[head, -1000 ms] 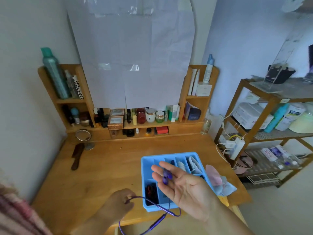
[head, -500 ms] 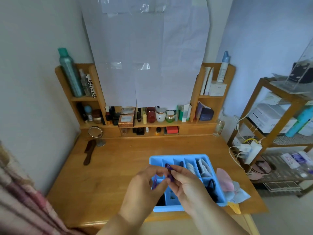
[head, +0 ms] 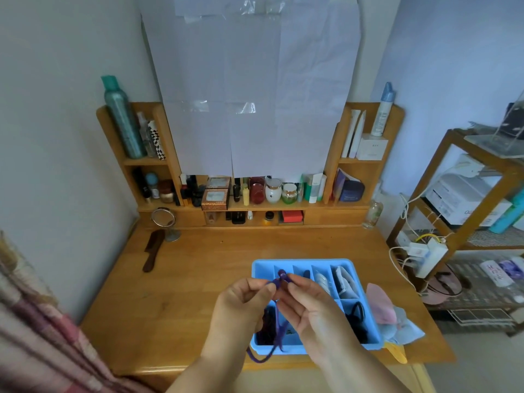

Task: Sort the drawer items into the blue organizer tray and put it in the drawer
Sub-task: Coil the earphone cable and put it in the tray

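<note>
Pinching purple cord [head: 279, 282] between both hands' fingers [head: 266, 287], above blue tray [head: 351, 279]

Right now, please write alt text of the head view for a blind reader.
Two hands, left hand and right hand, pinch purple earphones above a blue organizer tray on a wooden desk. Cosmetics fill the shelves behind.

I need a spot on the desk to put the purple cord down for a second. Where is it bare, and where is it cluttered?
Bare wood lies left of the blue organizer tray, between it and the dark comb, and behind the tray up to the shelf unit. It is crowded right of the tray, where pink and blue cloths lie. Both hands, left hand and right hand, pinch the purple cord over the tray.
</note>
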Motion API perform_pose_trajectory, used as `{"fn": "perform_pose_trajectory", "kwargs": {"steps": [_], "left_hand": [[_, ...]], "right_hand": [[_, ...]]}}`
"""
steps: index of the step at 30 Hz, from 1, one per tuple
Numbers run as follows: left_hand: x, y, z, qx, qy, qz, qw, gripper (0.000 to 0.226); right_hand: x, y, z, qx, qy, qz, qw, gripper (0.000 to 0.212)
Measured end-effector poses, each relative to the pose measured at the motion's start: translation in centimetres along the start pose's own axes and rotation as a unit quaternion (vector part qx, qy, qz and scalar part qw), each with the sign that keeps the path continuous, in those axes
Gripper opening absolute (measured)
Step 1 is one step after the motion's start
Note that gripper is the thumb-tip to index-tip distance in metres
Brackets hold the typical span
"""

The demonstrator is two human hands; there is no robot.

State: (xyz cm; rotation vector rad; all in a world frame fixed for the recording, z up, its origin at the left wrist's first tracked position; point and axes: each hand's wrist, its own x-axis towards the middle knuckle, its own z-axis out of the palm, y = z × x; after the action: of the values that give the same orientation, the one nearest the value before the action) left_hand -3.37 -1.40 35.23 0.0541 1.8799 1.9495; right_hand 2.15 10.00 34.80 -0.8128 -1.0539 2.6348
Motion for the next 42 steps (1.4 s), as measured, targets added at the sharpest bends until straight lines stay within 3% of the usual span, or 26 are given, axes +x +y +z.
{"fn": "perform_pose_trajectory", "kwargs": {"steps": [5, 11, 17, 19, 22, 26, 29, 32, 35, 39, 42], "left_hand": [[0.0, -0.1, 0.7, -0.063, 0.001, -0.04, 0.997, 0.017], [0.0, -0.2, 0.9, -0.097, 0.005, -0.042, 0.994, 0.017], [0.6, 0.3, 0.1, -0.031, -0.022, -0.031, 0.999, 0.013], [0.5, 0.4, 0.1, -0.001, -0.047, -0.02, 0.999, 0.01], [0.5, 0.4, 0.1, 0.01, -0.06, -0.004, 0.998, 0.006], [1.4, -0.5, -1.9, -0.005, -0.036, 0.003, 0.999, 0.018], [2.1, -3.0, -4.6, 0.077, 0.028, -0.007, 0.997, 0.034], [2.7, -6.8, -6.7, 0.125, 0.048, -0.067, 0.989, 0.036], [3.1, -9.7, -7.2, 0.104, 0.015, -0.135, 0.985, 0.031], [3.4, -10.3, -6.6, 0.146, -0.053, -0.152, 0.976, 0.027], [3.6, -9.1, -5.9, 0.274, -0.066, -0.099, 0.954, 0.028]], "right_hand": [[-0.5, 0.4, 0.2, -0.134, 0.005, -0.098, 0.986, 0.017], [-0.6, 0.1, 0.0, -0.198, -0.013, -0.092, 0.976, 0.017], [-0.2, -1.2, -0.7, -0.404, -0.018, -0.092, 0.91, 0.014], [0.1, -1.3, -0.5, -0.436, -0.017, -0.114, 0.893, 0.004], [0.2, -1.1, -0.4, -0.454, -0.029, -0.146, 0.878, 0.013], [0.1, -2.3, -0.2, -0.381, -0.026, -0.136, 0.914, 0.017], [-0.4, -4.8, 0.1, -0.294, -0.047, -0.152, 0.942, 0.015], [-1.2, -7.0, 0.6, -0.238, -0.083, -0.171, 0.952, 0.015], [-1.5, -8.2, 1.1, -0.163, -0.144, -0.155, 0.964, 0.022], [-1.3, -8.4, 1.5, -0.079, -0.193, -0.028, 0.978, 0.046], [-1.1, -7.9, 1.6, -0.132, -0.23, 0.008, 0.964, 0.028]]}}
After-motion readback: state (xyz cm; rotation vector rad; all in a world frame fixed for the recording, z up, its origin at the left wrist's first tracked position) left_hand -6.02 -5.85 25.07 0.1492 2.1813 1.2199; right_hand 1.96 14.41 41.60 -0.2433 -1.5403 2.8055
